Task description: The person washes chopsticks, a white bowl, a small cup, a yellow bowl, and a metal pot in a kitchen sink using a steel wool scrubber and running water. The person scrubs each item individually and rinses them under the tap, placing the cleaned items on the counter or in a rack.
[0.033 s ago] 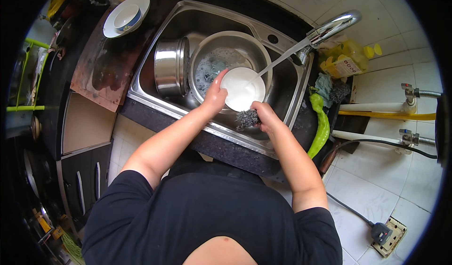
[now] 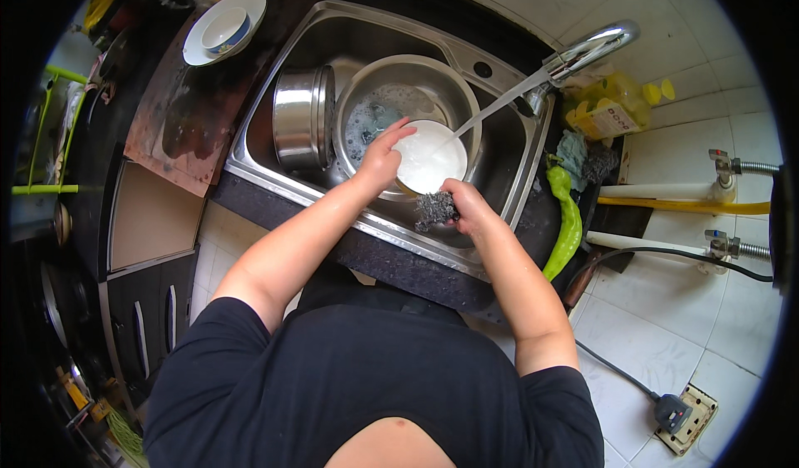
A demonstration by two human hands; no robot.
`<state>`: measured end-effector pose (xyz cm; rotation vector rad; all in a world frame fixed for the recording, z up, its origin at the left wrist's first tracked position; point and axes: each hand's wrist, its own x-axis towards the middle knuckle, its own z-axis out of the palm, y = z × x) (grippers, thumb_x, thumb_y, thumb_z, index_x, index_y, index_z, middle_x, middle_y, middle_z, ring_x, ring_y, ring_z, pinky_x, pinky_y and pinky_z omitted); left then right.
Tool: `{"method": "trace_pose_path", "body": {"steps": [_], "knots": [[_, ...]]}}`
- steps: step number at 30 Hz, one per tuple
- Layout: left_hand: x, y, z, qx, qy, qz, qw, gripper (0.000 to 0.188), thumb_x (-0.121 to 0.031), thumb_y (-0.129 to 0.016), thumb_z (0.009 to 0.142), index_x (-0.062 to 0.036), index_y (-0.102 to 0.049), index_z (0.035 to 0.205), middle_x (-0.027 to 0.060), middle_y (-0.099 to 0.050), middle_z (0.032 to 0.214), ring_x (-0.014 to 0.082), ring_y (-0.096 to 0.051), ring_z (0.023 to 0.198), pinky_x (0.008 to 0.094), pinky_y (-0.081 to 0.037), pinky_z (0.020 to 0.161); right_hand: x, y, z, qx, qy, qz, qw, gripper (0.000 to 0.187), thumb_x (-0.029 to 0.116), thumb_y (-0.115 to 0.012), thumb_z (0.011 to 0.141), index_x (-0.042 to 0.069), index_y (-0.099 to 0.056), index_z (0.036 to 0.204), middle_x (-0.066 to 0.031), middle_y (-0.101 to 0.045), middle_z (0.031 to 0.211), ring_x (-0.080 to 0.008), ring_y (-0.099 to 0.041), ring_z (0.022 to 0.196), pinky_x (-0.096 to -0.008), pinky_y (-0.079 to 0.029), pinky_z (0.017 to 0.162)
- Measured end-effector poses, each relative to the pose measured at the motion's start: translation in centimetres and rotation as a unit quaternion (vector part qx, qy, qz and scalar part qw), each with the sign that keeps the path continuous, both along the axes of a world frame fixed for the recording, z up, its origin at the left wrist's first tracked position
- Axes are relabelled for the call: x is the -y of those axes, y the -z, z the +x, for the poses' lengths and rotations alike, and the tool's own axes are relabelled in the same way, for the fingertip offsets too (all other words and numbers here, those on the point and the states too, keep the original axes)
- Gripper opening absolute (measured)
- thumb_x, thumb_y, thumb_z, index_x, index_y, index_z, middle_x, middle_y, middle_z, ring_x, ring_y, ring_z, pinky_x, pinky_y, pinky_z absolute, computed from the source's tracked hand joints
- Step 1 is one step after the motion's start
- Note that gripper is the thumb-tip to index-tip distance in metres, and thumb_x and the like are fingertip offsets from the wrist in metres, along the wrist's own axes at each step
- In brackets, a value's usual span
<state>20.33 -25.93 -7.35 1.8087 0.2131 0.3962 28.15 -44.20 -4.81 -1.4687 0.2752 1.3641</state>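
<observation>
A white bowl [image 2: 431, 158] is tilted under the running water over a steel basin [image 2: 471, 106] in the sink. My right hand [image 2: 471, 205] pinches the bowl's near right rim and also keeps a grey steel wool scrubber [image 2: 436, 209] in its grip, hanging outside the bowl. At the bowl's left edge is my left hand [image 2: 381, 158], its fingers stretched out and apart, touching the rim. Foamy water lies in the basin. From the chrome faucet [image 2: 593, 50] a stream falls into the bowl.
A steel pot [image 2: 300, 118] lies on its side in the sink [image 2: 291, 187], left of the basin. On the left counter sit a white plate [image 2: 196, 48] and a small bowl [image 2: 225, 31]. Right of the sink are a green pepper [image 2: 566, 222], a rag [image 2: 573, 153] and a yellow soap bottle [image 2: 612, 106].
The fingers of my left hand have spread and loosened on the bowl's left rim. The bowl has shifted slightly; my right hand stays nearly in place.
</observation>
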Motion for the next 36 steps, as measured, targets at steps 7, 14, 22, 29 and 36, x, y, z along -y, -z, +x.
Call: {"method": "trace_pose_path", "body": {"steps": [7, 14, 22, 29, 36], "knots": [[2.2, -1.9, 0.8, -0.253, -0.106, -0.388, 0.880, 0.035, -0.014, -0.040, 0.090, -0.0033, -0.039, 0.123, 0.0144, -0.051, 0.116, 0.0255, -0.051, 0.104, 0.0389, -0.044, 0.086, -2.4, -4.2, 0.3, 0.529, -0.147, -0.188, 0.815, 0.051, 0.017, -0.047, 0.075, 0.002, -0.035, 0.123, -0.0215, -0.061, 0.094, -0.0357, -0.059, 0.087, -0.0401, -0.045, 0.078], [1.4, -1.6, 2.9, -0.303, -0.039, -0.453, 0.837, 0.029, -0.024, -0.042, 0.091, -0.0060, -0.050, 0.114, 0.0112, -0.060, 0.101, 0.0232, -0.059, 0.088, 0.0337, -0.047, 0.077, -1.2, -5.3, -0.1, 0.658, -0.207, -0.232, 0.686, 0.067, 0.016, -0.056, 0.074, 0.007, -0.022, 0.131, -0.0189, -0.061, 0.088, -0.0355, -0.060, 0.073, -0.0438, -0.047, 0.064], [2.8, -5.4, 5.2, 0.177, 0.015, 0.366, 0.914, 0.030, -0.005, -0.052, 0.074, -0.0041, -0.057, 0.103, 0.0121, -0.059, 0.104, 0.0288, -0.055, 0.100, 0.0359, -0.044, 0.087, -0.5, -3.5, 1.1, 0.645, -0.217, -0.280, 0.677, 0.064, 0.017, -0.056, 0.074, 0.009, -0.025, 0.129, -0.0177, -0.060, 0.089, -0.0352, -0.060, 0.073, -0.0435, -0.047, 0.062], [1.5, -4.0, 5.4, 0.016, 0.047, 0.322, 0.946, 0.036, -0.003, -0.053, 0.071, -0.0103, -0.057, 0.106, 0.0111, -0.059, 0.104, 0.0311, -0.056, 0.095, 0.0370, -0.045, 0.080, -1.1, -3.6, 0.8, 0.616, -0.240, -0.292, 0.691, 0.054, 0.016, -0.052, 0.075, 0.008, -0.032, 0.124, -0.0200, -0.061, 0.090, -0.0352, -0.061, 0.077, -0.0435, -0.047, 0.065], [2.6, 1.0, 3.1, -0.196, -0.092, -0.500, 0.839, 0.030, -0.008, -0.053, 0.080, -0.0006, -0.052, 0.109, 0.0114, -0.059, 0.100, 0.0226, -0.059, 0.089, 0.0350, -0.048, 0.077, -1.5, 1.3, 1.7, 0.523, -0.010, -0.124, 0.843, 0.038, 0.014, -0.045, 0.075, -0.001, -0.046, 0.110, -0.0247, -0.060, 0.093, -0.0414, -0.058, 0.081, -0.0456, -0.045, 0.073]]}}
